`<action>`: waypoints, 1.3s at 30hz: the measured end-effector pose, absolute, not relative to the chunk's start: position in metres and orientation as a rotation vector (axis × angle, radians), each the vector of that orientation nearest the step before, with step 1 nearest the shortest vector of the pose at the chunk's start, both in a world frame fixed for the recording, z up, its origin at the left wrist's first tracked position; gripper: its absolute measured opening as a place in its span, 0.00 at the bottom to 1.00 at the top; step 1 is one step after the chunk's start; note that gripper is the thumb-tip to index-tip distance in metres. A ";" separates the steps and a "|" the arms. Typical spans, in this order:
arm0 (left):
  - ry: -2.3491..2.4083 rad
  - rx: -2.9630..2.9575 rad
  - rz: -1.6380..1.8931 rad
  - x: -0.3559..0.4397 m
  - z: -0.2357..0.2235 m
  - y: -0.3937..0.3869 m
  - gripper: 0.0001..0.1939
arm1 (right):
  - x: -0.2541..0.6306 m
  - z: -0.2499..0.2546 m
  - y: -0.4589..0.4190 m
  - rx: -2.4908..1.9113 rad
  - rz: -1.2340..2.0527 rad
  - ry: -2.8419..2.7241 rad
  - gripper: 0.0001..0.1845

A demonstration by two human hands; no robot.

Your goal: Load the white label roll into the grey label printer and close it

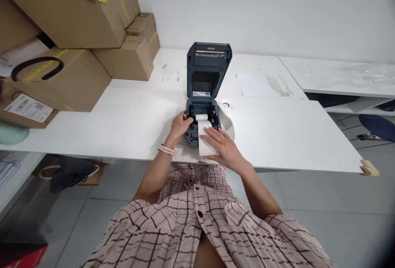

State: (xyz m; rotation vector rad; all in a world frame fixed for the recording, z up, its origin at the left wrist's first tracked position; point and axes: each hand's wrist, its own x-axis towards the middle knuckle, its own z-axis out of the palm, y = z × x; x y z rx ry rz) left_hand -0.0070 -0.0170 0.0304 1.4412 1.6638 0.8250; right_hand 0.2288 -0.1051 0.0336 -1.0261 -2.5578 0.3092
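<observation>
A dark grey label printer [191,139] stands on the white table with its lid [207,63] raised. Inside it lies a white label roll [201,117], and a strip of label paper [204,146] runs from it over the printer's front edge. My left hand [179,125] clasps the printer's left side, its thumb over the inner edge near the roll. Across the strip lie the outstretched fingers of my right hand [226,149], with the thumb low by the strip's end. That hand covers the strip's right edge and part of the printer's front.
Cardboard boxes [123,58] are stacked at the left; a black band [37,60] lies on one. Curled pale backing paper [227,124] rests right of the printer. A white sheet [249,85] lies farther back. The table's front right corner has a yellowish guard [369,168].
</observation>
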 end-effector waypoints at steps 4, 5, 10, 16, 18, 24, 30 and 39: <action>1.630 1.418 0.847 -0.007 0.030 -0.019 0.26 | 0.217 0.019 -0.110 -1.053 0.226 -2.373 0.29; 1.620 1.413 0.847 -0.007 0.030 -0.019 0.27 | 0.215 0.016 -0.111 -1.038 0.226 -2.338 0.28; 1.604 1.413 0.862 -0.009 0.027 -0.018 0.28 | 0.216 0.012 -0.111 -0.961 0.225 -2.275 0.21; 1.600 1.422 0.858 -0.010 0.027 -0.018 0.29 | 0.217 0.018 -0.109 -0.984 0.249 -2.289 0.20; 1.598 1.420 0.856 -0.010 0.026 -0.018 0.30 | 0.217 0.019 -0.110 -0.969 0.240 -2.291 0.20; 1.567 1.401 0.874 -0.010 0.026 -0.017 0.33 | 0.216 0.019 -0.108 -0.997 0.290 -2.321 0.23; 1.653 1.380 0.911 -0.011 0.028 -0.053 0.44 | 0.212 0.043 -0.125 -0.927 0.504 -2.373 0.27; 1.322 1.318 0.899 -0.003 0.038 -0.116 0.41 | 0.238 0.121 0.044 -1.018 0.404 -1.666 0.40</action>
